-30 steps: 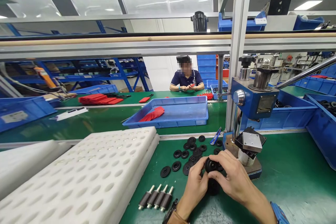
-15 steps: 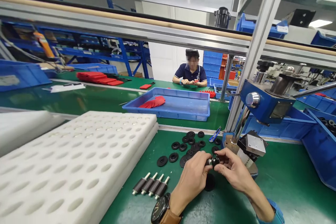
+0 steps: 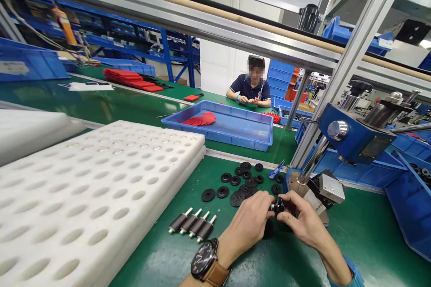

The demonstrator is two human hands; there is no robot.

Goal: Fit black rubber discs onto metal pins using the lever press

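Note:
My left hand (image 3: 253, 216), with a watch on its wrist, is closed on a small black round part with a shiny metal piece (image 3: 278, 205). From the other side, my right hand (image 3: 301, 217) pinches the same part between thumb and fingers. Fingers hide much of it, so its exact kind cannot be made out. Beyond the hands, several black discs (image 3: 237, 198) of different sizes lie loosely on the green bench. A dark round shape (image 3: 268, 229) shows just below my left fingers. Four-like dark rollers with white shafts (image 3: 192, 224) lie in a row left of my left wrist.
A white foam tray with round holes (image 3: 111, 179) fills the left side. A blue hand press (image 3: 357, 134) stands right of the hands, near a blue cutter (image 3: 276, 169). Behind is a blue tray (image 3: 235, 136) holding red cloth. A co-worker (image 3: 252, 85) sits opposite.
The camera view has tilted and shifted a little. Both hands stay together on the black part, which has turned slightly between the fingers.

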